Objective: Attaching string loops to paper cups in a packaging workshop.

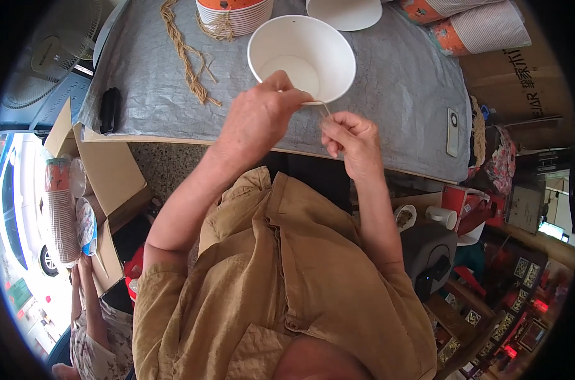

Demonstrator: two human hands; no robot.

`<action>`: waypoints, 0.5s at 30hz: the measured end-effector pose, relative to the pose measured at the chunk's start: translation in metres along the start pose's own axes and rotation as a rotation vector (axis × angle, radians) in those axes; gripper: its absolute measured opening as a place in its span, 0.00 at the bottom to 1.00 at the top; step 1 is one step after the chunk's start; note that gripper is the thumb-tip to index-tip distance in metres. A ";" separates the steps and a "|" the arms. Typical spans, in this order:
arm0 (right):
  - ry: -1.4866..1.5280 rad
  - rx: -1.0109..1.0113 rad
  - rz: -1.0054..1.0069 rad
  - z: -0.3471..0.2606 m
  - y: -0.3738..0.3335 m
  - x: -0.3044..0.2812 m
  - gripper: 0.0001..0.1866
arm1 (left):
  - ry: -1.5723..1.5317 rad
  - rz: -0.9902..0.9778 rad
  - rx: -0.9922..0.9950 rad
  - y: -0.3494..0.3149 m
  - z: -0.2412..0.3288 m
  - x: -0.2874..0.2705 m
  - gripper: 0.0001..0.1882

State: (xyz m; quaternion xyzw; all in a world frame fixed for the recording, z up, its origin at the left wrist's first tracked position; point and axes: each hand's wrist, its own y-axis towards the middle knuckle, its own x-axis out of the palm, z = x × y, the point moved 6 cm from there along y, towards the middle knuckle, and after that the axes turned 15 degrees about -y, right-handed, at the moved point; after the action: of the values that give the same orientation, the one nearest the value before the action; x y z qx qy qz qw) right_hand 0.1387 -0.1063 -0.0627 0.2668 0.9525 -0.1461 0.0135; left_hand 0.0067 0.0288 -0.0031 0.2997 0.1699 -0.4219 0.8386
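Observation:
A white paper bucket (335, 54) stands on the grey-covered table with its opening toward me and a small hole near its far rim. My left hand (255, 117) is closed at the bucket's near rim, fingertips pinching there; what lies under them is partly hidden. From that rim a short piece of thin tan cord (326, 109) runs to my right hand (356, 140), whose thumb and fingers are closed on it. Left of the bucket lies a bundle of tan cords (189, 60). Behind it is a stack of orange-and-white paper buckets (240, 19) with cord hanging on its side.
The table cover (148, 82) is wrinkled. On it are a black case (110, 109), a white-edged flat device (452, 132), a white round piece (345, 14) and bucket stacks (490, 31). At left, another person's arms (92, 297) reach toward a bucket stack (60, 215) beside an open carton (110, 171).

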 end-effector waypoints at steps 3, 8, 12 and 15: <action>-0.116 -0.047 -0.088 -0.007 -0.011 -0.011 0.05 | 0.002 -0.020 0.023 0.001 -0.010 -0.017 0.11; -0.233 -0.036 -0.187 -0.027 -0.022 -0.018 0.05 | -0.274 -0.098 0.005 0.008 0.016 -0.024 0.14; -0.246 -0.100 -0.193 -0.043 -0.025 -0.018 0.06 | -0.487 -0.355 -0.030 0.019 0.038 0.003 0.12; -0.187 -0.090 -0.177 -0.044 -0.022 -0.026 0.08 | -0.525 -0.516 -0.090 0.022 0.030 0.019 0.09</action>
State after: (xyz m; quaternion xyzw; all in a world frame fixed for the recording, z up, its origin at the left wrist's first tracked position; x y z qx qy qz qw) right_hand 0.1521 -0.1247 -0.0124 0.1660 0.9725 -0.1283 0.1014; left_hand 0.0366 0.0074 0.0174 0.0913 0.0372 -0.6739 0.7322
